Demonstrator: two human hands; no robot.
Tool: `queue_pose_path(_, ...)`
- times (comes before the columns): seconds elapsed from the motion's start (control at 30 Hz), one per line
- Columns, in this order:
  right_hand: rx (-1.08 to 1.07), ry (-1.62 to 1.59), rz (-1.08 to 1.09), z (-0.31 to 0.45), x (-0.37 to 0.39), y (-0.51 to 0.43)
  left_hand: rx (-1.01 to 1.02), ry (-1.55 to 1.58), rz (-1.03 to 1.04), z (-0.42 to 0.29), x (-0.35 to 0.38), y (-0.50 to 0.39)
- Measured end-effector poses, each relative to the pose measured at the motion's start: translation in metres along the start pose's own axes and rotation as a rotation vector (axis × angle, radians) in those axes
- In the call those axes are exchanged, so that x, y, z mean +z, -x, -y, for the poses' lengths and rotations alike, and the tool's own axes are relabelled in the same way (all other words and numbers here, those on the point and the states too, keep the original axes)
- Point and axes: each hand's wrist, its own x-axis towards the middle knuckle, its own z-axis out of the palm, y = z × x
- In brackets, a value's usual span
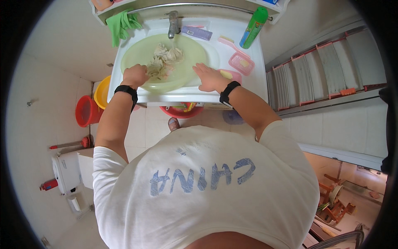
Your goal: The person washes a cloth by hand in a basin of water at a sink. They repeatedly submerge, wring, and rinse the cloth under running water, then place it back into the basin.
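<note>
A pale green plastic basin [189, 74] sits in the white washbasin [214, 57], with a wet, bunched, off-white cloth [161, 60] inside it. Water runs from the metal faucet [173, 25] onto the far part of the cloth. My left hand [136, 74], over the basin's near left rim, has its fingers curled around the cloth's near end; the fingertips are hidden. Flat and palm down, my right hand [213, 77] rests by the right rim with fingers spread and nothing held. Just beside it lies a pink soap dish [235, 76] with yellowish soap.
Right of the basin are a pink brush [231, 45], a second pink soap dish [245, 69] and a green spray can [253, 29]. A purple tube [197, 32] lies behind. Green rubber gloves [121, 26] hang at the left. Red [87, 112] and yellow [101, 93] buckets stand below.
</note>
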Motion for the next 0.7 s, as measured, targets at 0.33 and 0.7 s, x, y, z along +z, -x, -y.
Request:
queue_pose_path(0.33, 0.036, -0.119, 0.111, 0.026, -0.085, -0.132, 0.102, 0.465, -0.022, 0.029, -0.004, -0.123)
queue_pose_path(0.7, 0.503, -0.109, -0.246, 0.024, 0.044, -0.242, -0.062, 0.613, 0.202, 0.012, 0.102, -0.218)
